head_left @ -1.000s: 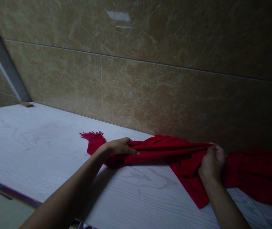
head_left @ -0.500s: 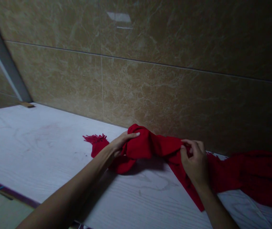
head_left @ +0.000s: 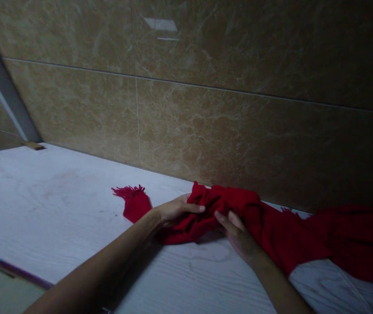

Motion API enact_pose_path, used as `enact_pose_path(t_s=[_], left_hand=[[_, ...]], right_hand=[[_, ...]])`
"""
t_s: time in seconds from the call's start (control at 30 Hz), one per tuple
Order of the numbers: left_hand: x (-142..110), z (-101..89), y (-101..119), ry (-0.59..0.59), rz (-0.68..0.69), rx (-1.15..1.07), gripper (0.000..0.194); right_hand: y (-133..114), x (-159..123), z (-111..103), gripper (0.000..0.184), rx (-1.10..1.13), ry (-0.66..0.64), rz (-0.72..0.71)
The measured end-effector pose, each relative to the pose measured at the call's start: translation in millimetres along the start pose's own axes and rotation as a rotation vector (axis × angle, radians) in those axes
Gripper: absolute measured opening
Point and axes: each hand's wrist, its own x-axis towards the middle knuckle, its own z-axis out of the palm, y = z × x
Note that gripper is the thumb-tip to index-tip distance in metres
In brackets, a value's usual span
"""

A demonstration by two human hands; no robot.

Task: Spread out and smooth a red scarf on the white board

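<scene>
A red scarf (head_left: 245, 205) with fringed ends lies bunched along the white wood-grain table, close to the wall. My left hand (head_left: 176, 211) grips its gathered part, thumb on top and the other fingers hidden beneath the cloth. Close by on the right, my right hand (head_left: 235, 229) holds the same bunch, thumb against the folds and some fingers under the fabric. One fringed end (head_left: 135, 203) rests on the table beyond my left forearm. More of the red cloth spreads flat toward the right edge, with another bit of fringe near the wall.
The white table (head_left: 58, 196) runs along a brown marbled tile wall (head_left: 186, 122). A small wooden piece (head_left: 33, 145) sits at the table's far left corner, beside a grey upright post (head_left: 12, 87). The table's front edge shows at lower left, with floor below.
My right hand has moved left and nearer to my left hand. The cloth between them is more gathered, and the hanging corner by my right forearm has been drawn up.
</scene>
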Motion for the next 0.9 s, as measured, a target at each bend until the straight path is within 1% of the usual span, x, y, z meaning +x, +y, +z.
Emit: enact_pose_path(t_s=[0.07, 0.1, 0.2, 0.27, 0.33, 0.4, 0.47, 0.53, 0.6, 0.63, 0.7, 0.8, 0.83, 0.9], left_hand=[[0.5, 0.8, 0.0, 0.016, 0.002, 0.012, 0.049], [0.6, 0.7, 0.3, 0.025, 0.009, 0.004, 0.049], [-1.4, -0.2, 2.0, 0.027, 0.029, -0.043, 0.059], [-4.6, -0.6, 3.1, 0.008, 0.032, -0.059, 0.067], [-8.1, -0.5, 4.3, -0.022, 0.022, -0.043, 0.071], [-9.7, -0.7, 5.4, -0.055, 0.002, -0.009, 0.072], [-7.8, -3.7, 5.8, -0.049, -0.01, 0.031, 0.068], [-2.0, -11.5, 4.7, 0.043, 0.012, 0.103, 0.053], [6.1, -23.5, 2.7, 0.192, 0.047, 0.222, 0.034], [10.2, -29.9, 1.8, 0.265, 0.066, 0.283, 0.027], [16.5, -40.1, 1.0, 0.37, 0.112, 0.35, 0.019], [18.1, -43.1, 3.4, 0.431, 0.163, 0.253, 0.015], [16.6, -40.8, 4.8, 0.429, 0.142, 0.206, 0.015], [11.7, -33.6, 7.8, 0.39, 0.043, 0.15, 0.023]], right_hand=[[-5.3, 1.0, 1.8, 0.045, 0.07, -0.014, -0.018], [-7.5, 0.5, 2.5, 0.048, 0.107, -0.041, 0.002], [-10.8, -3.8, 4.3, 0.056, 0.232, -0.161, 0.141], [-11.5, -7.0, 6.3, 0.061, 0.29, -0.214, 0.225], [-12.8, -9.1, 8.4, 0.064, 0.311, -0.204, 0.252], [-15.2, -9.9, 9.2, 0.064, 0.294, -0.136, 0.237], [-17.7, -9.7, 7.8, 0.065, 0.261, -0.047, 0.224], [-20.0, -9.3, 4.4, 0.064, 0.251, 0.031, 0.253], [-22.0, -9.4, 0.6, 0.059, 0.263, 0.078, 0.304], [-23.2, -9.9, -0.7, 0.056, 0.271, 0.081, 0.329], [-26.2, -12.0, -1.6, 0.048, 0.287, 0.054, 0.357], [-31.9, -16.0, 0.7, 0.042, 0.323, -0.019, 0.329], [-33.7, -16.8, 1.5, 0.041, 0.338, -0.038, 0.314], [-36.4, -16.5, 1.6, 0.04, 0.367, -0.052, 0.287]])
